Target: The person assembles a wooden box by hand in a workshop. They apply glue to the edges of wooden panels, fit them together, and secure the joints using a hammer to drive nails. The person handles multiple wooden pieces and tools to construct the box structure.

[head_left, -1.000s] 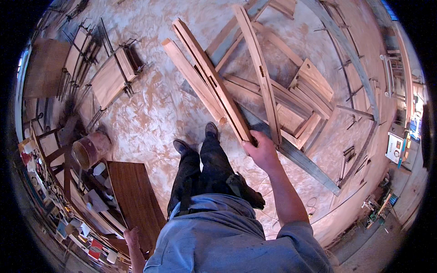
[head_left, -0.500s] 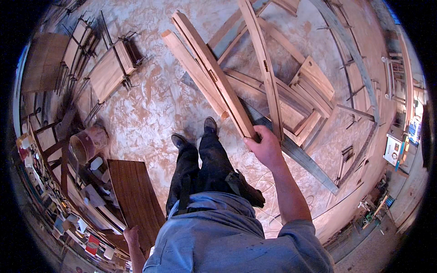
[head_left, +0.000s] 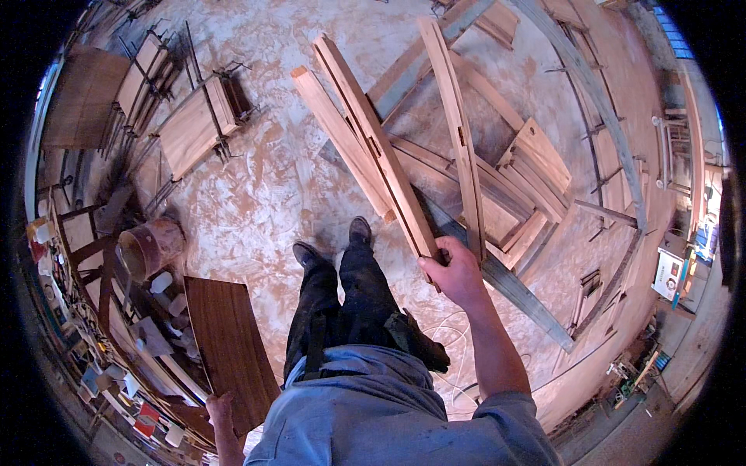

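My right hand (head_left: 454,272) is closed round the near end of a long pale wooden rail (head_left: 376,147) with slots cut in its edge. The rail slants away to the far left. A second pale wooden piece (head_left: 342,140) lies along its left side. To the right, another slotted rail (head_left: 461,140) runs past my knuckles; whether my fingers touch it, I cannot tell. At lower left my left hand (head_left: 220,407) is closed at the edge of a dark brown wooden board (head_left: 231,342), its fingers partly hidden.
Beyond my right hand, stacked boards (head_left: 536,179) and a grey plank (head_left: 536,303) lie on the dusty floor. Clamped panels (head_left: 190,128) stand at far left. A stained bucket (head_left: 144,247) sits beside the cluttered bench at left. A thin cable (head_left: 451,326) coils near my right leg.
The view has shifted slightly, so most things appear lower. The rail's far end has swung a little to the right, with my right hand still on it. My left hand has barely moved.
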Demonstrator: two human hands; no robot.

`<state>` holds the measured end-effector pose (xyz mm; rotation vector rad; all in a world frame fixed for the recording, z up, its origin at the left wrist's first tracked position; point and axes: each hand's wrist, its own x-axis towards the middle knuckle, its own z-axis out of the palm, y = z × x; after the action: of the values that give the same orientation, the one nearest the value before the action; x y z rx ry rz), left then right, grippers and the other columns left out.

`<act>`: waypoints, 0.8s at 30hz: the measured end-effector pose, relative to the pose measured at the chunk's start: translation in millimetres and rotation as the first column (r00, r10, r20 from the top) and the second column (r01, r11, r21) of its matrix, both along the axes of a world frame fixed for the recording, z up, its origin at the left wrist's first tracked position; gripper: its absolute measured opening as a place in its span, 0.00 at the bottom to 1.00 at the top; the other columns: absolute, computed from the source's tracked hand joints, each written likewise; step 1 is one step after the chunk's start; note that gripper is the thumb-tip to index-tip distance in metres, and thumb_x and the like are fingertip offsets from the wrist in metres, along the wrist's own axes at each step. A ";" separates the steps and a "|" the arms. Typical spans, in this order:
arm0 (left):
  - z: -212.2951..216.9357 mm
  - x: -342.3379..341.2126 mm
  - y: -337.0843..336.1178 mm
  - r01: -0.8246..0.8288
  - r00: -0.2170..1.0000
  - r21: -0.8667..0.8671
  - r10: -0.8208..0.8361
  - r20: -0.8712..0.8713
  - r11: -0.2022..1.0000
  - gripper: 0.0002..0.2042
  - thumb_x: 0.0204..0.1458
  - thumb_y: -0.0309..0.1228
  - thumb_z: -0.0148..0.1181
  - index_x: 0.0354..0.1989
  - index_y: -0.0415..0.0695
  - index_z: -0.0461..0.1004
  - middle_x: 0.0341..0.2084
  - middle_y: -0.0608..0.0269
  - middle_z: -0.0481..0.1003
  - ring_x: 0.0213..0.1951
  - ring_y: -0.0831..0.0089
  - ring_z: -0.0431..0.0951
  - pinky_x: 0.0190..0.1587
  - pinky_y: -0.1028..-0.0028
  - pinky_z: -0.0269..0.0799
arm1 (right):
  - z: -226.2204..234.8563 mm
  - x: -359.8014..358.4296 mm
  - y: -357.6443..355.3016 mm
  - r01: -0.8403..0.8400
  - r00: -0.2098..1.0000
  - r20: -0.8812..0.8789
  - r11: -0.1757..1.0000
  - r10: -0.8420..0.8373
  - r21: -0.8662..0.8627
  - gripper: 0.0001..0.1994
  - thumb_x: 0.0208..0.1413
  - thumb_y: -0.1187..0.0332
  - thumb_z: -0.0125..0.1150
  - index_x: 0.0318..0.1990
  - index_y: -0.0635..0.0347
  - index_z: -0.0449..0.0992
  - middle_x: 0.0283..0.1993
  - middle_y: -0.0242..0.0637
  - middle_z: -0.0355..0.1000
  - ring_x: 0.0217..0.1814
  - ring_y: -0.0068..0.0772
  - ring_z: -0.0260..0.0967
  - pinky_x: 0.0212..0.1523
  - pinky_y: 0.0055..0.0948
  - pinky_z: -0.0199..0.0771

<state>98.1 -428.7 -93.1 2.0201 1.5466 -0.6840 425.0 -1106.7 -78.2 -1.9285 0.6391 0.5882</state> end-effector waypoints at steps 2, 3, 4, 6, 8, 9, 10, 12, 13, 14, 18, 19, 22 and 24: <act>-1.4 -5.1 2.2 -0.012 1.000 -0.044 0.012 0.011 0.999 0.14 0.34 0.27 0.63 0.31 0.31 0.76 0.28 0.50 0.78 0.32 0.62 0.77 0.37 0.65 0.72 | 0.2 -0.6 -1.0 -0.014 1.000 0.016 1.000 0.014 0.012 0.17 0.47 0.65 0.68 0.40 0.67 0.72 0.23 0.38 0.73 0.21 0.27 0.72 0.25 0.29 0.72; 10.3 17.6 -28.7 0.027 1.000 -0.024 -0.028 -0.014 0.999 0.14 0.34 0.27 0.63 0.31 0.31 0.77 0.28 0.50 0.78 0.32 0.62 0.77 0.37 0.65 0.72 | 4.1 0.5 1.3 -0.011 1.000 -0.003 0.999 0.012 0.033 0.16 0.48 0.67 0.67 0.40 0.67 0.71 0.23 0.37 0.73 0.20 0.25 0.70 0.22 0.27 0.70; 20.3 35.0 -48.2 0.076 0.996 0.000 -0.075 -0.042 0.997 0.14 0.34 0.27 0.63 0.30 0.31 0.77 0.28 0.51 0.79 0.31 0.62 0.77 0.37 0.65 0.72 | 11.4 2.3 2.4 0.001 1.000 -0.024 0.998 0.000 0.060 0.15 0.49 0.69 0.66 0.39 0.68 0.70 0.23 0.37 0.72 0.19 0.23 0.68 0.20 0.25 0.67; 23.7 36.8 -57.4 0.016 0.998 -0.031 -0.014 0.058 0.999 0.14 0.34 0.27 0.64 0.31 0.31 0.77 0.27 0.53 0.79 0.30 0.63 0.77 0.36 0.66 0.72 | 29.7 8.9 5.9 -0.001 0.997 -0.072 0.997 0.007 0.078 0.14 0.50 0.71 0.66 0.39 0.69 0.69 0.23 0.36 0.71 0.19 0.21 0.67 0.17 0.24 0.65; 23.0 36.7 -58.9 0.019 0.995 -0.049 -0.014 0.100 0.999 0.14 0.34 0.27 0.63 0.31 0.32 0.78 0.26 0.56 0.79 0.29 0.63 0.77 0.35 0.66 0.72 | 51.0 20.2 9.0 -0.029 0.992 -0.125 0.998 0.036 0.055 0.14 0.50 0.70 0.66 0.39 0.70 0.69 0.24 0.37 0.72 0.20 0.22 0.68 0.18 0.23 0.65; 21.5 35.7 -58.5 0.049 0.995 -0.049 -0.044 0.092 0.998 0.13 0.35 0.27 0.63 0.31 0.32 0.78 0.26 0.57 0.79 0.29 0.63 0.77 0.35 0.67 0.72 | 56.4 24.1 8.8 -0.036 0.989 -0.140 0.997 0.045 0.069 0.15 0.49 0.70 0.66 0.39 0.70 0.69 0.24 0.37 0.72 0.21 0.22 0.68 0.18 0.24 0.66; 19.0 34.4 -57.9 0.079 0.994 -0.050 -0.074 0.084 0.996 0.13 0.35 0.27 0.63 0.31 0.32 0.78 0.25 0.58 0.79 0.28 0.63 0.77 0.35 0.67 0.72 | 61.0 27.6 7.9 -0.042 0.986 -0.155 0.996 0.054 0.081 0.15 0.49 0.70 0.67 0.39 0.70 0.69 0.24 0.38 0.72 0.21 0.22 0.69 0.19 0.24 0.66; 4.8 11.3 -42.2 -0.036 0.975 -0.111 0.060 0.214 0.993 0.12 0.36 0.27 0.62 0.30 0.32 0.78 0.25 0.59 0.79 0.28 0.64 0.77 0.33 0.68 0.72 | 68.3 33.0 4.8 -0.078 0.984 -0.155 0.993 0.092 0.094 0.17 0.48 0.67 0.68 0.39 0.69 0.69 0.23 0.38 0.72 0.21 0.23 0.70 0.20 0.25 0.68; -0.2 7.5 -38.7 -0.091 0.953 -0.150 0.129 0.274 0.985 0.12 0.37 0.28 0.62 0.30 0.32 0.78 0.24 0.59 0.78 0.27 0.64 0.77 0.33 0.68 0.72 | 71.1 35.2 3.5 -0.108 0.983 -0.139 0.990 0.120 0.092 0.19 0.48 0.64 0.68 0.39 0.69 0.69 0.21 0.37 0.72 0.20 0.24 0.70 0.20 0.26 0.69; -4.7 5.5 -33.0 -0.030 0.977 -0.111 0.053 0.206 0.993 0.12 0.37 0.28 0.61 0.29 0.32 0.78 0.24 0.59 0.78 0.27 0.65 0.77 0.32 0.68 0.72 | 74.1 37.9 2.8 -0.138 0.981 -0.123 0.986 0.149 0.089 0.20 0.48 0.62 0.69 0.40 0.69 0.70 0.20 0.37 0.72 0.19 0.24 0.71 0.20 0.27 0.70; -4.9 19.5 -57.7 0.195 0.979 0.001 -0.195 0.068 0.981 0.12 0.39 0.29 0.60 0.28 0.32 0.77 0.21 0.59 0.77 0.24 0.69 0.76 0.30 0.69 0.71 | 90.4 55.8 3.7 -0.239 0.950 -0.176 0.963 0.259 0.128 0.19 0.48 0.60 0.68 0.36 0.68 0.72 0.20 0.36 0.72 0.19 0.24 0.70 0.21 0.28 0.70; 2.5 33.0 -75.7 0.245 0.967 0.023 -0.246 0.067 0.969 0.12 0.39 0.30 0.60 0.27 0.31 0.77 0.21 0.58 0.77 0.24 0.71 0.76 0.29 0.69 0.71 | 89.8 57.2 1.0 -0.263 0.947 -0.156 0.955 0.282 0.135 0.18 0.48 0.59 0.68 0.35 0.68 0.73 0.20 0.36 0.72 0.19 0.24 0.70 0.21 0.28 0.69; 21.1 59.8 -111.2 0.229 0.974 -0.007 -0.229 0.002 0.974 0.12 0.40 0.30 0.60 0.27 0.31 0.76 0.19 0.59 0.76 0.22 0.72 0.75 0.29 0.68 0.70 | 96.2 62.1 0.8 -0.293 0.938 -0.142 0.942 0.316 0.165 0.17 0.48 0.58 0.66 0.30 0.67 0.75 0.20 0.35 0.72 0.19 0.24 0.69 0.21 0.28 0.69; 13.0 48.1 -110.3 0.197 0.980 -0.019 -0.196 0.044 0.980 0.11 0.40 0.30 0.60 0.26 0.32 0.76 0.19 0.61 0.76 0.22 0.73 0.74 0.29 0.68 0.70 | 110.0 71.8 4.1 -0.236 0.915 -0.269 0.939 0.301 0.250 0.17 0.49 0.57 0.65 0.29 0.66 0.75 0.20 0.35 0.72 0.20 0.24 0.69 0.21 0.27 0.68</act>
<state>146.2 -539.0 -80.1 2.1749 1.3212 -0.7260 496.8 -1102.7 31.8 -1.7485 0.4760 1.1018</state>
